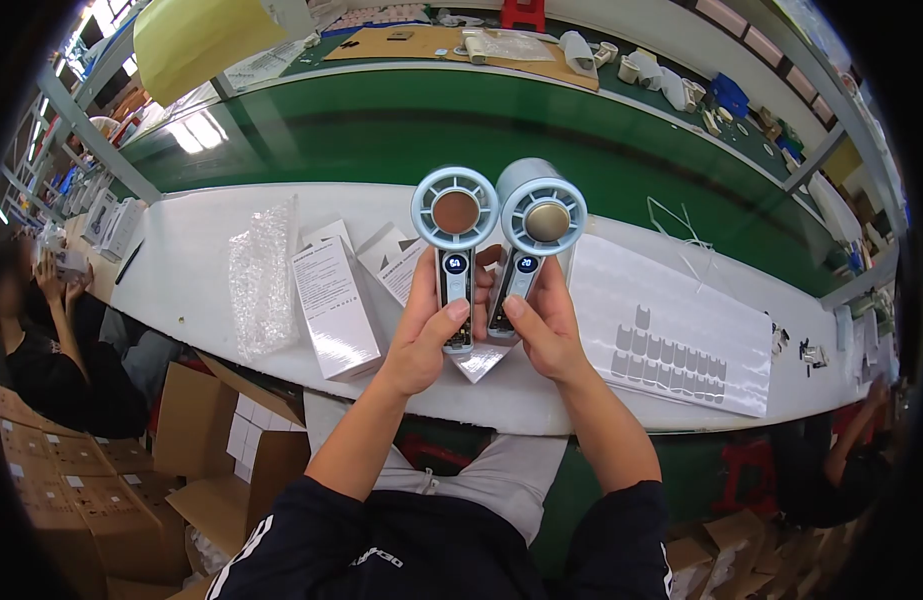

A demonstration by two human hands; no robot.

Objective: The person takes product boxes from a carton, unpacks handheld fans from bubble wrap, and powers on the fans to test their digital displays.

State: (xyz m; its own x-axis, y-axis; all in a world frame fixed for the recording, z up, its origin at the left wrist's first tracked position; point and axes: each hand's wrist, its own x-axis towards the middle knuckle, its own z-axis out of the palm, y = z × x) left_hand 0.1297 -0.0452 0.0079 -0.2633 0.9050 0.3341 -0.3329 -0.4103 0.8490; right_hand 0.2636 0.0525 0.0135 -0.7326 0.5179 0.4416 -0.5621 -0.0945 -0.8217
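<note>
- I saw the left hand (pixel 421 345) wrapped around the handle of a pale-blue handheld fan with a copper-brown centre disc (pixel 456 212), its thumb pressed along the handle's front.
- I saw the right hand (pixel 549 335) closed likewise on a second pale-blue fan with a silvery metallic centre disc (pixel 549 215).
- Both fans stood raised over the near middle of the long white worktable (pixel 196 260), heads toward the far side, side by side; I could not tell whether their rims touched. Each handle showed lit digits in a small round display.
- To the left I had a glossy white printed carton (pixel 333 305), and beyond it a clear bubble-wrap sheet (pixel 263 280).
- To the right lay a white sheet bearing rows of grey tab-shaped pieces (pixel 736 330).
- Across the far side ran a smooth green conveyor belt (pixel 331 130).
</note>
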